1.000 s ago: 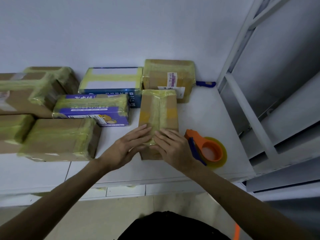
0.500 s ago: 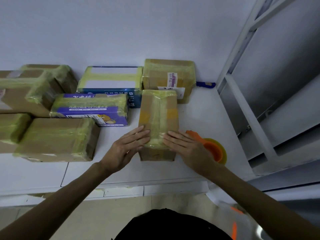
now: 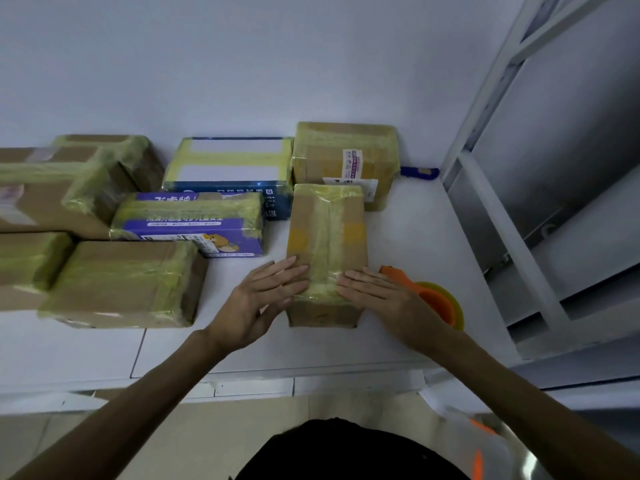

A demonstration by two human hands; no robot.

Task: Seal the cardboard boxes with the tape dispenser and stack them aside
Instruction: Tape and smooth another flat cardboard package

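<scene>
A small brown cardboard box (image 3: pixel 325 237) with yellowish tape along its top lies on the white table (image 3: pixel 415 223) in front of me. My left hand (image 3: pixel 263 296) lies flat with straight fingers against the box's near left edge. My right hand (image 3: pixel 377 292) rests flat with straight fingers on its near right edge. The orange tape dispenser (image 3: pixel 436 299) with its yellow roll lies on the table just right of the box, partly hidden by my right hand.
Several taped boxes fill the table's left and back: a brown one (image 3: pixel 124 282) at near left, a purple printed one (image 3: pixel 194 220), a blue-and-white one (image 3: pixel 228 168), another brown one (image 3: pixel 343 157) at the back. A white metal frame (image 3: pixel 502 216) stands at the right.
My hands have slid apart from the middle of the box's near end out to its left and right edges. The right hand now covers part of the dispenser.
</scene>
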